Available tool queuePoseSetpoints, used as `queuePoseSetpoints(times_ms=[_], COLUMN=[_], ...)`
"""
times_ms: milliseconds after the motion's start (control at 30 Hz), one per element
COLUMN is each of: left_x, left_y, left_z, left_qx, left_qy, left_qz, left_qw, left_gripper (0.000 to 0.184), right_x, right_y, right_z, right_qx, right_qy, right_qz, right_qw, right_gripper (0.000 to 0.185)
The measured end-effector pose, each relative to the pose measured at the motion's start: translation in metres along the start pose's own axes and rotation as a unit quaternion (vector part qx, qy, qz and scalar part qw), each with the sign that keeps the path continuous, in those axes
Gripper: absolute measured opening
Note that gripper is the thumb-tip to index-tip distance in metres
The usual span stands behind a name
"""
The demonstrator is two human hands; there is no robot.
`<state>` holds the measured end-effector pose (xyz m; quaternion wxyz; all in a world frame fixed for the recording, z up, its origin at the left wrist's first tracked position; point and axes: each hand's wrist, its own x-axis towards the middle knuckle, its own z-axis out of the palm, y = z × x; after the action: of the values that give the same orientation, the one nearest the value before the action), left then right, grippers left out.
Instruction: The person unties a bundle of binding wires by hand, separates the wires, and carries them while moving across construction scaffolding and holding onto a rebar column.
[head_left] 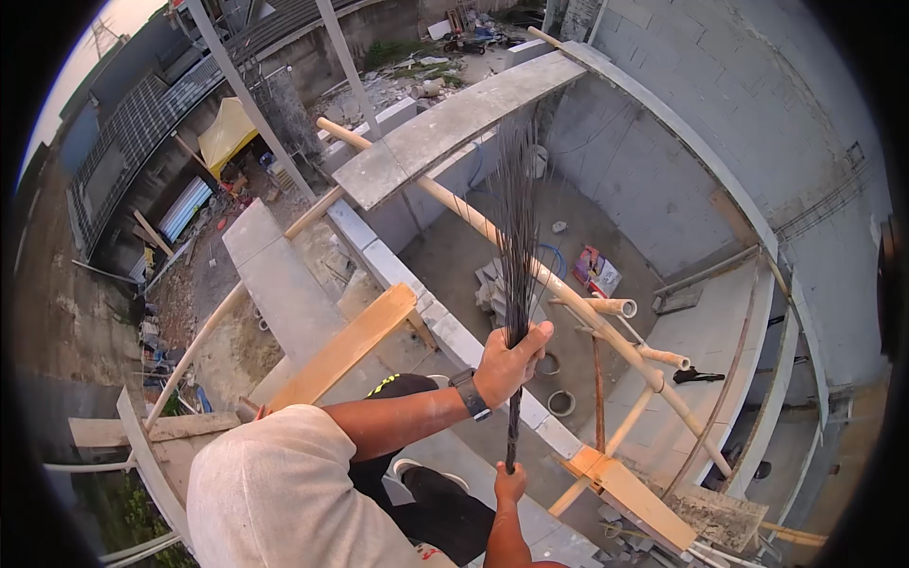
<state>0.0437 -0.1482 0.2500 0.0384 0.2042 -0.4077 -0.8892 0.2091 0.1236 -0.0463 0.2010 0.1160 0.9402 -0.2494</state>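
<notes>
A long bundle of thin, dark wires point(516, 237) stands nearly upright before me, its far ends fanned out and loose. My left hand point(511, 366), with a watch on the wrist, is closed around the bundle toward its lower part. Below it, my right hand point(511, 481) is closed at the bundle's near end, where the wires are packed tightly together. The right fingers are partly hidden by the bundle and the angle. Both hands are in front of my legs, above a block wall point(440, 322).
Bamboo poles point(473, 222) cross the opening beside me, under a grey slab plank point(454, 123). A wooden board point(346, 346) lies to the left. Far below are stacked blocks point(494, 289), a colourful bag point(597, 272) and a round container point(561, 403). A tall grey wall point(739, 95) rises at right.
</notes>
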Motion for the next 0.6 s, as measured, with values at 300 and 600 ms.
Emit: queuePoseSetpoints(times_ms=[300,600], left_x=[-0.117,-0.107], left_y=[0.103,0.191], left_z=[0.039,0.003], left_qx=[0.074,-0.127], left_qy=[0.107,0.134], left_qz=[0.005,-0.004], left_qw=[0.991,0.983], left_gripper=[0.05,0.05], right_x=[-0.107,-0.095], right_y=[-0.159,-0.312], right_z=[-0.159,-0.215], right_qx=[0.032,0.046], right_qy=[-0.196,-0.213], right_qz=[-0.217,-0.306], right_qw=[0.956,0.927], right_gripper=[0.074,0.024])
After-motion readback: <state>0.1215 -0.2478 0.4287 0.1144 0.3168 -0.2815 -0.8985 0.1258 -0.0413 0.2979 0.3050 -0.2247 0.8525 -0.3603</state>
